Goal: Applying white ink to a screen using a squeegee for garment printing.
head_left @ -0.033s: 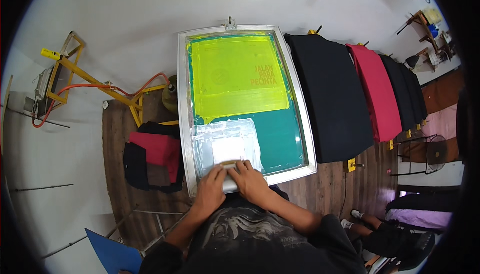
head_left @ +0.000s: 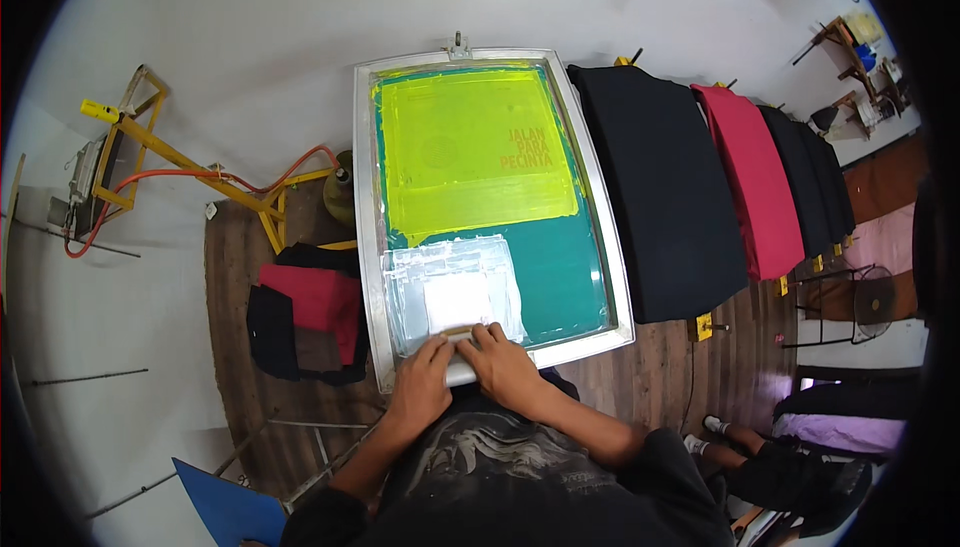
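In front of me lies a screen-printing frame (head_left: 622, 292) with a silver metal rim. Its mesh is green, with a large yellow-green block (head_left: 470, 152) bearing small reddish lettering in the far part. White ink (head_left: 458, 297) covers a patch at the near left. At that patch's near edge, my left hand (head_left: 420, 379) and my right hand (head_left: 500, 367) grip a small squeegee (head_left: 457, 331) side by side. Both sets of fingers curl over it, thumbs close together. Only a strip of its tan upper edge shows; my fingers hide the rest.
Boards covered with black cloth (head_left: 660, 197) and red cloth (head_left: 755, 187) line up to the right. On the left stand a yellow metal stand (head_left: 180, 157) with an orange hose and a pile of red and black cloth (head_left: 310, 312). Another person's legs (head_left: 740, 437) show at lower right.
My hands and the squeegee have shifted very slightly toward my body. The grip looks the same.
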Available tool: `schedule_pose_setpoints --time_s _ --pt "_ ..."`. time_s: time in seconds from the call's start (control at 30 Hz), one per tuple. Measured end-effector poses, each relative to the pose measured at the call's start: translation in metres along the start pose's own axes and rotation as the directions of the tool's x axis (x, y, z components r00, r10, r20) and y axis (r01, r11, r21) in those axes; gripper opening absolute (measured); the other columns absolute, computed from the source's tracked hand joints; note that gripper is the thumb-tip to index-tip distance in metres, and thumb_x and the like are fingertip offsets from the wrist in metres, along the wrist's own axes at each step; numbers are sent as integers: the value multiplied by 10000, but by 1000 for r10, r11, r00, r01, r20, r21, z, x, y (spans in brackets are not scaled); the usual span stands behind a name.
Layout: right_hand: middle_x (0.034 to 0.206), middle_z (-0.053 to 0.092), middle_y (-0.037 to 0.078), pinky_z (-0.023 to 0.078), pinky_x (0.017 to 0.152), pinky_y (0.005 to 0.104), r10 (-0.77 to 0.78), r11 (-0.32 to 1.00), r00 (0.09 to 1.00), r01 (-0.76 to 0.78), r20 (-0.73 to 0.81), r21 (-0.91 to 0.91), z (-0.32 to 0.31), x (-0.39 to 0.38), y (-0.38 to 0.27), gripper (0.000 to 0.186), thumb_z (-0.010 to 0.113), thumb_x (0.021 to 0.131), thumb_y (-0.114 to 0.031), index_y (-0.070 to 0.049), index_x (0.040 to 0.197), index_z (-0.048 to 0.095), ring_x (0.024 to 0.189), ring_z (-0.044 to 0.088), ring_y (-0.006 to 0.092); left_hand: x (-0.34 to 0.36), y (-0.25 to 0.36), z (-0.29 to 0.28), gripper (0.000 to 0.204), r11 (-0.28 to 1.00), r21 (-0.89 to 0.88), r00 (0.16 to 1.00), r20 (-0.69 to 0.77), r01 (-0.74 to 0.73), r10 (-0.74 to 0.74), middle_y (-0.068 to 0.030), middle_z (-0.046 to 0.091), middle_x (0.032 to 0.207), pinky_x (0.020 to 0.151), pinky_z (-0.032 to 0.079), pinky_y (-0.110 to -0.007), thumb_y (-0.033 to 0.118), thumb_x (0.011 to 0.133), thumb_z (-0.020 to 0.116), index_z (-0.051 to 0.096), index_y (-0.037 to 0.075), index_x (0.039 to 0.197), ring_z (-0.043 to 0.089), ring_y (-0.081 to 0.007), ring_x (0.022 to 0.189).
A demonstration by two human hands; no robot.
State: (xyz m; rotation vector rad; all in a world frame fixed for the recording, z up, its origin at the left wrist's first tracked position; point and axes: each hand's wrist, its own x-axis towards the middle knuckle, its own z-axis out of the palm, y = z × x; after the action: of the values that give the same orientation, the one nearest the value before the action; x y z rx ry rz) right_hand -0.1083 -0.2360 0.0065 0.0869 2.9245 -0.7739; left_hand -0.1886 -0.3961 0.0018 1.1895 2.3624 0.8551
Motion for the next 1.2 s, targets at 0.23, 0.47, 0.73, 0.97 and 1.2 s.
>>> schedule_pose_setpoints --time_s 0.23,0.47,0.73,0.97,1.2 --pt "1017 585 188 569 678 440 17 1000 997 -17 -81 -3 -32 46 8 330 646 704 -23 -17 1031 597 975 588 373 53 -9 -29 476 995 -91 998 -46 -38 34 -221 625 1130 914 492 -439 -99 662 599 607 -29 1133 605 -402 1036" --pt "1092 532 181 569 663 413 -51 998 985 43 -162 -52 11 8 7 334 617 776 -92 -18 1091 534 1035 553 365 7 -16 14 587 994 100 995 -85 -41 50 -230 535 1292 937 479 -466 -112 631 631 565 -53 1211 562 -405 1152" --pt "1021 574 165 554 702 452 45 999 999 -44 24 -25 -27 26 -2 409 684 684 -57 -3 1070 558 972 591 356 32 3 -28 511 995 -94 999 29 44 -42 -233 632 1167 988 467 -414 -111 639 577 620 -34 1142 590 -392 1124" --pt "1131 529 211 568 683 425 -26 996 988 13 -155 -87 16 18 12 433 635 740 -65 -3 1148 503 1050 548 389 21 -20 8 578 997 54 995 -78 -55 59 -227 564 1248 960 477 -448 -119 625 623 581 -43 1196 552 -396 1166" --pt "1052 577 193 568 685 464 20 997 998 -25 66 66 -19 16 1 336 629 746 -51 -5 1075 579 992 576 378 21 1 -24 493 997 -54 997 67 53 -49 -197 657 1121 937 493 -421 -79 658 614 630 -3 1145 622 -372 1054"
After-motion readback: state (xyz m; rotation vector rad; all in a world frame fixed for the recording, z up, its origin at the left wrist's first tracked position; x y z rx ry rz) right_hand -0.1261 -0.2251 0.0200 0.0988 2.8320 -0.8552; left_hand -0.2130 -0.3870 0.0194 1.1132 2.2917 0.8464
